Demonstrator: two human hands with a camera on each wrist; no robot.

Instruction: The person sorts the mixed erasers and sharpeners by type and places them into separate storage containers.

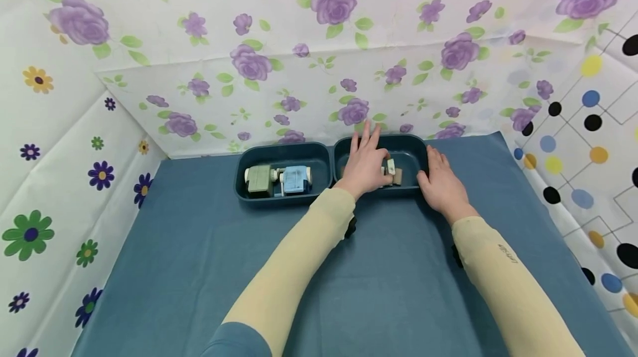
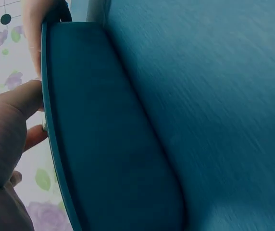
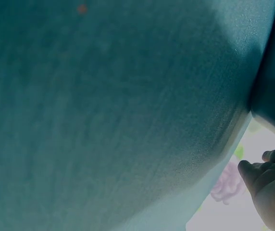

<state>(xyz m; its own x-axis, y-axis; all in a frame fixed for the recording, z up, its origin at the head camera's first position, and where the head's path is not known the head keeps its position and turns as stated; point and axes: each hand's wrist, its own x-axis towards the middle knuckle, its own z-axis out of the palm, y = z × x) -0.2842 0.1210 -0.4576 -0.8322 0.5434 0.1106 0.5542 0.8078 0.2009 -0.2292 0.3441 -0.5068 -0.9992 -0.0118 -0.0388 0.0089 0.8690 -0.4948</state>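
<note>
My left hand (image 1: 365,167) reaches into the right-hand dark blue tray (image 1: 411,152), thumb and index finger pinching a small boxy toy with a pale part (image 1: 391,166) and a brownish part (image 1: 397,177). The palm and fingers hide most of that toy, so its exact kind cannot be told. My right hand (image 1: 442,184) lies against the right end of the same tray, thumb at the near rim and fingers along the outside. In the left wrist view, the tray's side wall (image 2: 99,134) hides the left fingertips and what they hold.
Another dark blue tray (image 1: 241,193) adjoins on the left. Inside it are a boxy green toy (image 1: 260,179) and a boxy blue toy (image 1: 296,180), both with pale knob-like parts. A blue cloth (image 1: 389,279) covers the table; a flowered sheet (image 1: 299,86) stands behind the trays.
</note>
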